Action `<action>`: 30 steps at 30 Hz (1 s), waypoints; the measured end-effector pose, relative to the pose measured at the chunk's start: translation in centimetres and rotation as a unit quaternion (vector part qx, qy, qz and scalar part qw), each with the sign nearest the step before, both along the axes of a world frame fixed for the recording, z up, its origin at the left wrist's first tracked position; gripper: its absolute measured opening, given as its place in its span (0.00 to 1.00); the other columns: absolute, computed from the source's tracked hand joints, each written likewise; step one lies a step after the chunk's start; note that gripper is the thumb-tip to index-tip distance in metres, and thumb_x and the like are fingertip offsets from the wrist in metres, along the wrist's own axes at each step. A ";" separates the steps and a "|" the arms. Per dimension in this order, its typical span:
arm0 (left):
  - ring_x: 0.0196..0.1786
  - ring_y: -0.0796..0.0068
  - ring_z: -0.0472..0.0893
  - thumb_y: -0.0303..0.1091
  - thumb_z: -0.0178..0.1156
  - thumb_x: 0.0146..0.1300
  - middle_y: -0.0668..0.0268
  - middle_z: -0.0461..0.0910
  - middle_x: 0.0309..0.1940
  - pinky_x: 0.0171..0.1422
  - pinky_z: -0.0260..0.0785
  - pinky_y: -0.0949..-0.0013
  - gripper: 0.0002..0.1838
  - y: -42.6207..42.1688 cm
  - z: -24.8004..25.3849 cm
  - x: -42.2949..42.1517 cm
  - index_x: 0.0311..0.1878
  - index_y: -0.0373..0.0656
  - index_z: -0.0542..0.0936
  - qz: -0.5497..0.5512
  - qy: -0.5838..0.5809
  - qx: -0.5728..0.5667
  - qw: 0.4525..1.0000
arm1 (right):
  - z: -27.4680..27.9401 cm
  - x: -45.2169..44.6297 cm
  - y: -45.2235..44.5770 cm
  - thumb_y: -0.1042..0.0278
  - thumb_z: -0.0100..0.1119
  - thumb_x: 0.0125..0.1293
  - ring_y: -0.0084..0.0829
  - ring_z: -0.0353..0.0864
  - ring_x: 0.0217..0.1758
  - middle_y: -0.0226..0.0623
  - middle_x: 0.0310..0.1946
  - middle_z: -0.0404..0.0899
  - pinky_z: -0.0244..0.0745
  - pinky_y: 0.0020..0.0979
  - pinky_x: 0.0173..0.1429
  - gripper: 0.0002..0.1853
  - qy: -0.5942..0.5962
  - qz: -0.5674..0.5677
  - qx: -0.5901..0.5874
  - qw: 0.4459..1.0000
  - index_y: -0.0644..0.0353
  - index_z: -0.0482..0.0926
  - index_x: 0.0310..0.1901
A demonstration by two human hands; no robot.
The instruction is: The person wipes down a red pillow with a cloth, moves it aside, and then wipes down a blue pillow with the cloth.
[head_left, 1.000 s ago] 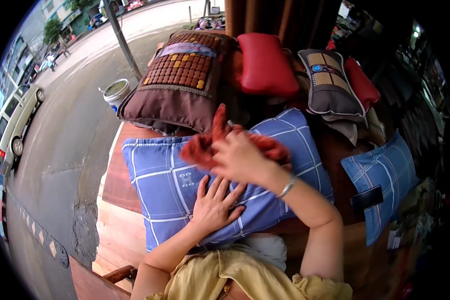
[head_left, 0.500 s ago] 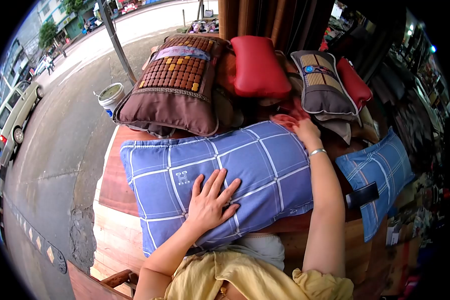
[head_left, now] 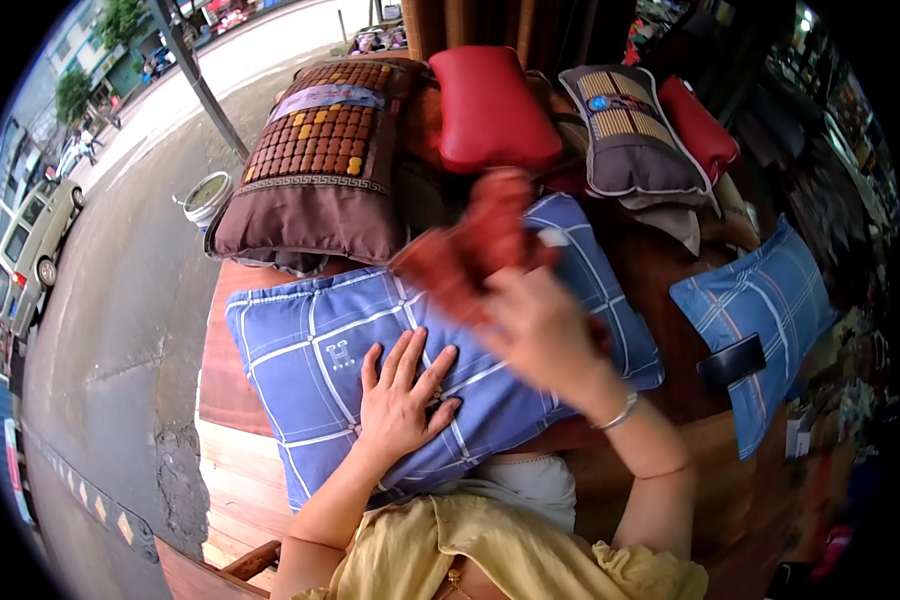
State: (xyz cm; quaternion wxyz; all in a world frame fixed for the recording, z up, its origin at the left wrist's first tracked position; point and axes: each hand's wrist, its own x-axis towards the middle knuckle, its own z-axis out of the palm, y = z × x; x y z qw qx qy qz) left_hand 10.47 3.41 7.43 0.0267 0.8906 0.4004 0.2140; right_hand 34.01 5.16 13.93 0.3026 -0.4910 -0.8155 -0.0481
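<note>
A blue checked pillow (head_left: 310, 330) with white lines lies across the wooden table (head_left: 232, 490) in front of me. Flat on its middle rests my left hand (head_left: 402, 395), palm down with its fingers spread. My right hand (head_left: 545, 330), blurred by motion, grips a red cloth (head_left: 475, 245) above the pillow's right half. The cloth is bunched and partly blurred, and it hides some of the pillow's upper edge.
Behind lie a brown beaded pillow (head_left: 310, 170), a red pillow (head_left: 495, 110), a grey pillow (head_left: 635, 140) and another red one (head_left: 698, 130). At right, a phone (head_left: 732, 362) rests on a small blue pillow (head_left: 760, 300). A bucket (head_left: 207, 197) stands at left.
From the pillow's far right corner, my right hand has come back left and nearer with the red cloth. My left hand stays spread on the pillow. The whole view has shifted slightly.
</note>
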 end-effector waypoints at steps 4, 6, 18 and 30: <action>0.72 0.54 0.69 0.53 0.66 0.55 0.54 0.75 0.65 0.79 0.44 0.43 0.34 0.4 -0.9 -1.2 0.64 0.47 0.79 0.010 -0.045 -0.154 0.987 | -3.9 -5.2 -0.8 0.53 0.67 0.57 0.40 0.71 0.46 0.35 0.46 0.74 0.70 0.40 0.48 0.16 -0.039 0.017 0.075 0.996 0.55 0.82 0.41; 0.73 0.54 0.68 0.52 0.65 0.57 0.54 0.75 0.65 0.80 0.44 0.45 0.33 0.7 0.7 -0.9 0.66 0.48 0.78 -0.005 -0.012 -0.046 0.999 | -3.9 -3.0 -0.1 0.55 0.66 0.58 0.39 0.71 0.45 0.34 0.47 0.74 0.71 0.40 0.47 0.15 -0.031 -0.037 0.051 0.998 0.55 0.82 0.41; 0.74 0.51 0.65 0.52 0.65 0.57 0.51 0.67 0.72 0.79 0.44 0.45 0.35 0.6 0.4 -0.2 0.68 0.54 0.76 0.004 -0.023 -0.003 1.000 | -14.1 16.5 -2.4 0.53 0.57 0.71 0.55 0.79 0.53 0.45 0.55 0.77 0.75 0.46 0.55 0.18 0.199 -0.351 -0.114 0.908 0.59 0.81 0.50; 0.75 0.51 0.65 0.52 0.64 0.57 0.51 0.66 0.72 0.79 0.45 0.46 0.34 0.4 0.2 -0.6 0.68 0.53 0.76 0.013 -0.034 0.003 0.999 | -7.0 13.7 -7.7 0.57 0.61 0.70 0.52 0.81 0.49 0.44 0.53 0.78 0.77 0.46 0.51 0.14 0.137 -0.357 -0.059 0.922 0.62 0.81 0.42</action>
